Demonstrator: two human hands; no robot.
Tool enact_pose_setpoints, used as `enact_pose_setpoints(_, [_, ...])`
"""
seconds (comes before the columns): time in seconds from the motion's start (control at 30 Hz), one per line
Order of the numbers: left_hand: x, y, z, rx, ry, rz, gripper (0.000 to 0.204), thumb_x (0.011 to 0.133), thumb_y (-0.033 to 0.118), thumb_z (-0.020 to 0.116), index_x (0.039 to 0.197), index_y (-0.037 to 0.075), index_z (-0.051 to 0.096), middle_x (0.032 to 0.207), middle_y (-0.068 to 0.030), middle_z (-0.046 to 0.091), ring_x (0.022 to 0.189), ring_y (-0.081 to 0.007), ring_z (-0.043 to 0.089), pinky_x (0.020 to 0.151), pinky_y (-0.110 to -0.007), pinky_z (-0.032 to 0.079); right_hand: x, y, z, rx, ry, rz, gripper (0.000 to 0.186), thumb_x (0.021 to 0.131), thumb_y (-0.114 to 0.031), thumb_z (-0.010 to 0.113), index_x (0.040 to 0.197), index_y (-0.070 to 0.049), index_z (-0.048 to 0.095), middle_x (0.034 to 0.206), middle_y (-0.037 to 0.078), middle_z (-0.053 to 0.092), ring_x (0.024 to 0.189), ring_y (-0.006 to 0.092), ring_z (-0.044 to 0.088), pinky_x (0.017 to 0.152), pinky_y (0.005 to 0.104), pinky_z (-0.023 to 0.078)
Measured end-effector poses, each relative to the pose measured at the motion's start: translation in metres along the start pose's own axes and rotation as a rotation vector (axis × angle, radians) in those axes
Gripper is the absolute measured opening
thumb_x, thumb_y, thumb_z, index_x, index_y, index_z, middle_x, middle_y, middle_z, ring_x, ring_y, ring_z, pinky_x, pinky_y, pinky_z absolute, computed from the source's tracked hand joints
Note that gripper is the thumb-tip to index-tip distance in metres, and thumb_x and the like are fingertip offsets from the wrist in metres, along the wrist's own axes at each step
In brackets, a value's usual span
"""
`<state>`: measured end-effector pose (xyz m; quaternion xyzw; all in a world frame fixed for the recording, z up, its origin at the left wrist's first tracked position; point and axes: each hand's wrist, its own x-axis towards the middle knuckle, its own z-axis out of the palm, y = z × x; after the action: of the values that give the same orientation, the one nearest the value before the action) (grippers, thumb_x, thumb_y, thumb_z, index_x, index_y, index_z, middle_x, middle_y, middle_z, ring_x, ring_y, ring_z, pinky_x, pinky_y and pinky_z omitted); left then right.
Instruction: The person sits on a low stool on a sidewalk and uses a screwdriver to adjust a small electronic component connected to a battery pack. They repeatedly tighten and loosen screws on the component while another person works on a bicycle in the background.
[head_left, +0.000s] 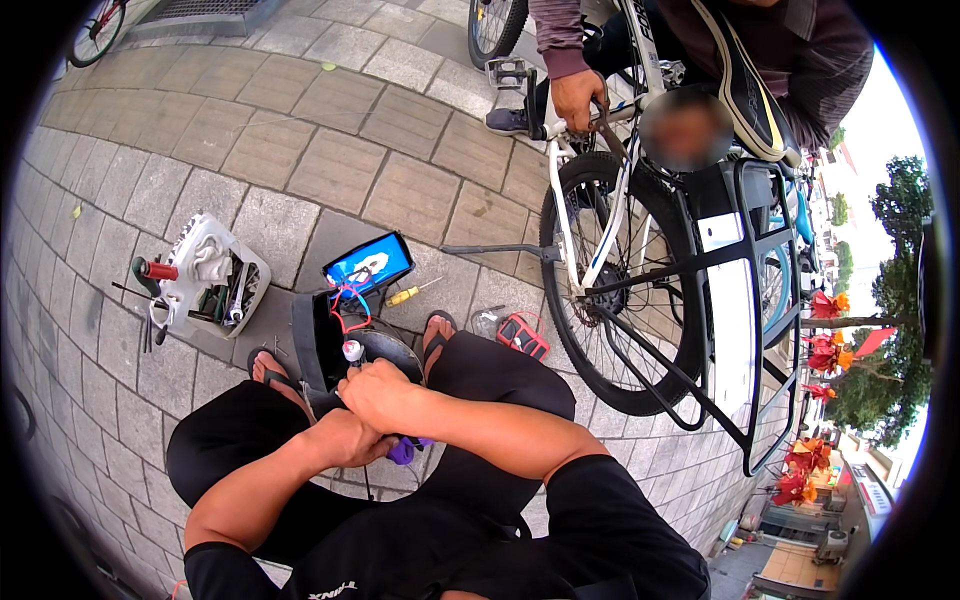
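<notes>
My right hand (pixel 378 393) is closed above my lap, its fingers curled around something mostly hidden. A small white-tipped piece (pixel 352 350) with a reddish part pokes out just beyond it; I cannot tell whether it is held. Just below and to the left, my left hand (pixel 347 438) is closed too, against the right hand, its contents covered by the fingers. Purple material (pixel 402 452) shows beneath both hands. Between my feet stands a black open case (pixel 316 345), with red and blue cables (pixel 350 318) running over it.
Beyond the case lie a lit blue screen (pixel 370 262) and a yellow screwdriver (pixel 404 296). A white tool bin (pixel 258 285) stands left; a red pouch (pixel 523 337) lies right. Another person's hand (pixel 577 98) is at a white bicycle with a black rear rack (pixel 742 250).
</notes>
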<state>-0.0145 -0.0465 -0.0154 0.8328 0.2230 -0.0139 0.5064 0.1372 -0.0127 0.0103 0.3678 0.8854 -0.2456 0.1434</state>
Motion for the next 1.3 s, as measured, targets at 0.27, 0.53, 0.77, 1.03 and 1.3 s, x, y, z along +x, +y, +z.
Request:
enact_pose_setpoints(0.27, [0.0,-0.002,0.002,-0.009,-0.007,-0.004,0.04,0.095,0.027,0.066,0.127,0.003,0.061,0.114,-0.0225,0.07,0.107,-0.0424,0.066,0.091,-0.05,0.054,0.001,0.001,0.004,0.007,-0.006,-0.001,0.036,0.079,-0.026,0.074,0.105,-0.002,0.072,0.102,0.018,0.073,0.093,0.0304,0.074,0.078,0.0395,0.057])
enact_pose_setpoints(0.53, [0.0,-0.002,0.002,-0.035,0.008,0.028,0.04,0.094,0.025,0.066,0.126,0.002,0.061,0.115,-0.0227,0.069,0.108,-0.0427,0.065,0.093,-0.05,0.053,0.0,0.001,0.001,0.01,-0.017,-0.01,0.041,0.077,-0.031,0.077,0.106,-0.002,0.072,0.1,0.016,0.073,0.091,0.0302,0.074,0.078,0.039,0.057])
enact_pose_setpoints(0.77, [0.0,-0.013,0.009,0.018,0.065,0.11,0.041,0.096,0.03,0.064,0.127,0.004,0.06,0.109,-0.0222,0.071,0.101,-0.0422,0.068,0.087,-0.05,0.055,0.002,-0.002,-0.002,-0.028,-0.022,-0.017,0.033,0.081,-0.025,0.073,0.107,-0.004,0.072,0.102,0.015,0.073,0.091,0.0282,0.074,0.077,0.038,0.057])
enact_pose_setpoints(1.03, [0.0,-0.012,0.011,0.018,0.081,0.107,0.041,0.097,0.034,0.063,0.127,0.007,0.061,0.107,-0.0227,0.071,0.097,-0.0425,0.069,0.083,-0.052,0.056,0.001,-0.002,0.003,-0.015,-0.014,0.005,0.034,0.081,-0.025,0.074,0.107,-0.003,0.075,0.103,0.016,0.074,0.094,0.0279,0.075,0.076,0.0378,0.058])
enact_pose_setpoints(1.3, [0.002,-0.001,0.002,-0.022,0.031,0.053,0.042,0.095,0.024,0.065,0.131,0.004,0.059,0.123,-0.0219,0.067,0.116,-0.0414,0.063,0.098,-0.049,0.051,0.0,0.006,-0.006,0.009,-0.019,-0.04,0.024,0.085,-0.018,0.066,0.104,-0.003,0.072,0.1,0.016,0.073,0.089,0.0304,0.074,0.075,0.0411,0.058])
